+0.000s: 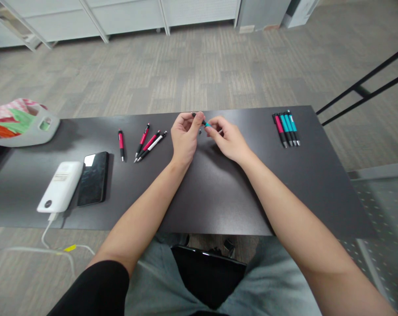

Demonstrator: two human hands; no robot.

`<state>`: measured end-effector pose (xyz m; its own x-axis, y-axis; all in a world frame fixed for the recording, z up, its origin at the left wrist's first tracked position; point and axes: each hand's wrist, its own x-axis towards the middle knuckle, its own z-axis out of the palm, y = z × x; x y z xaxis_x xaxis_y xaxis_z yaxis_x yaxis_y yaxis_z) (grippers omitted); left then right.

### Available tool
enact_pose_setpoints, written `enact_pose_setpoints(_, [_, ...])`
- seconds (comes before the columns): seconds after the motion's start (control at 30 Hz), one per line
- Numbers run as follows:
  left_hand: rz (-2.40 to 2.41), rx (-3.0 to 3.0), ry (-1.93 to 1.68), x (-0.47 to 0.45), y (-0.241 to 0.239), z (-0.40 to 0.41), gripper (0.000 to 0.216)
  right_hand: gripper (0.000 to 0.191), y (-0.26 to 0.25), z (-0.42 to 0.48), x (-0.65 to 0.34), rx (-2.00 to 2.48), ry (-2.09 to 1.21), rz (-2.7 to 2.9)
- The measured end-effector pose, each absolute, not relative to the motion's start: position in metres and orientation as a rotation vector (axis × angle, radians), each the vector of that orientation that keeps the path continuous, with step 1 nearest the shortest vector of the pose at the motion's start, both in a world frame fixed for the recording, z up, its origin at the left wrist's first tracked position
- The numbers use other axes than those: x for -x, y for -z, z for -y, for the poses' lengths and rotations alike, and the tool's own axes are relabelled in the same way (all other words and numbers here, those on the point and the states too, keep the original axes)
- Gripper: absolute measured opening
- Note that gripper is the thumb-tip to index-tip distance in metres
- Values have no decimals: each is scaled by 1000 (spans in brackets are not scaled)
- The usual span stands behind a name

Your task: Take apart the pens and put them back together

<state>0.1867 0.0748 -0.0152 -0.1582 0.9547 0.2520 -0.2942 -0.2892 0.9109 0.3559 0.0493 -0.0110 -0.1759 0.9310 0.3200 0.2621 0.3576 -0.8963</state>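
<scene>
Pen [206, 123] is pinched by left hand [186, 136] and right hand [228, 138] above far side of desk [218, 197]; long axis slanted to desk edge, teal part rightward (hands equally near).

From my head, the one camera looks forward and down over my lap [155, 281] at my left hand [184, 139] and right hand [231, 139], fairly near, with the carpet [172, 74] beyond.

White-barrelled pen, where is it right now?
In the head view, the white-barrelled pen lies on the dark table, just left of your left hand, beside two pinkish-red pens whose tips bunch near its own.
</scene>
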Motion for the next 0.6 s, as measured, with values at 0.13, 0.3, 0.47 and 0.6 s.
enact_pose_setpoints(0.13, [-920,-1123,-1653,-183,18,-79,53,43,17,-50,-358,1102,-852,1641])
enact_pose_setpoints(0.3, [-929,-1116,-1674,-178,13,-82,54,36,12,-47,-362,1167,-792,1704])
enact_pose_setpoints(0.47, [-986,-1068,-1711,-170,11,-91,53,47,5,-49,-369,1249,-727,1751])
enact_pose_setpoints(0.6, [-942,-1060,-1761,-162,16,-99,58,40,8,-54,-378,1346,-655,1695])
